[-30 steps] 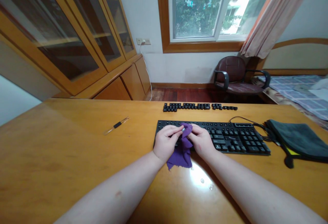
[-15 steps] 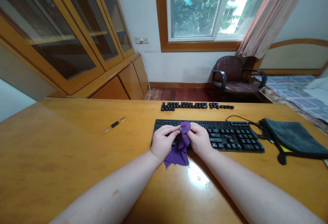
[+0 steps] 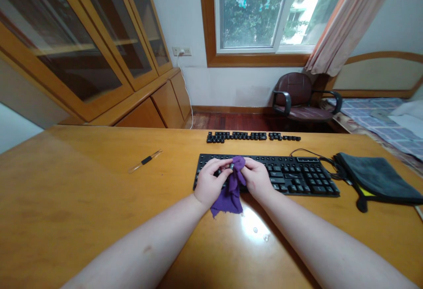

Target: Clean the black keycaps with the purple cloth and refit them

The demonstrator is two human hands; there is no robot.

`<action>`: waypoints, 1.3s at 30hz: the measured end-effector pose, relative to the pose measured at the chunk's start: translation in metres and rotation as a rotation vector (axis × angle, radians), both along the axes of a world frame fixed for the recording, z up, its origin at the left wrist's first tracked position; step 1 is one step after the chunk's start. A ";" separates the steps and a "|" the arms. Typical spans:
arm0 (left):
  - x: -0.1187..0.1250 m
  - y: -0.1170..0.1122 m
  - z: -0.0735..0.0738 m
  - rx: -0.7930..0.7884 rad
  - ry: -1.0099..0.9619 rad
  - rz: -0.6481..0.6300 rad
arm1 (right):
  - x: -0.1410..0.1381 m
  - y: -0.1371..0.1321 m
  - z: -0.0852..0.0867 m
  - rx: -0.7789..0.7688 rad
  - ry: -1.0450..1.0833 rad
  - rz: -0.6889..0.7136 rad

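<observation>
Wire keycap puller (image 3: 146, 161) lies at left on the desk (image 3: 82, 183), well apart from the hands; left hand (image 3: 209, 183) has thumb and index pinched on a small part (image 3: 231, 166), likely a keycap, above the black keyboard (image 3: 299, 176); purple cloth (image 3: 231, 198) bunches against it, tail hanging past the keyboard's front edge; loose keycaps (image 3: 254, 136) line the desk's far edge; right hand (image 3: 259, 181) has thumb and index clamped on the cloth; risks: rubbing hard against a light pinch could pop the part loose; trailing cloth could snag exposed switches (image 3: 214, 157); a desk bump could scramble the row.
</observation>
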State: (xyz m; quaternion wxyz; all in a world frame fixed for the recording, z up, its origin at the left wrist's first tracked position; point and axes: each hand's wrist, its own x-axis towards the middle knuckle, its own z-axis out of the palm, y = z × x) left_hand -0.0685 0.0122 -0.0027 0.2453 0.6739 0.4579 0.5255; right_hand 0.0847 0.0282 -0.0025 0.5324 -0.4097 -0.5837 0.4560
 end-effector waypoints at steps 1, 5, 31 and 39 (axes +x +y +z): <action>0.000 0.000 0.000 0.012 0.009 -0.014 | 0.000 0.001 -0.001 -0.024 0.008 0.008; 0.000 -0.001 -0.002 0.028 -0.004 -0.047 | 0.002 0.002 -0.003 -0.097 0.044 -0.018; -0.001 0.000 -0.009 0.088 0.029 0.012 | -0.003 0.000 0.000 -0.162 0.145 0.018; -0.002 0.000 -0.008 0.121 0.119 0.041 | -0.002 0.001 0.003 -0.230 0.167 0.103</action>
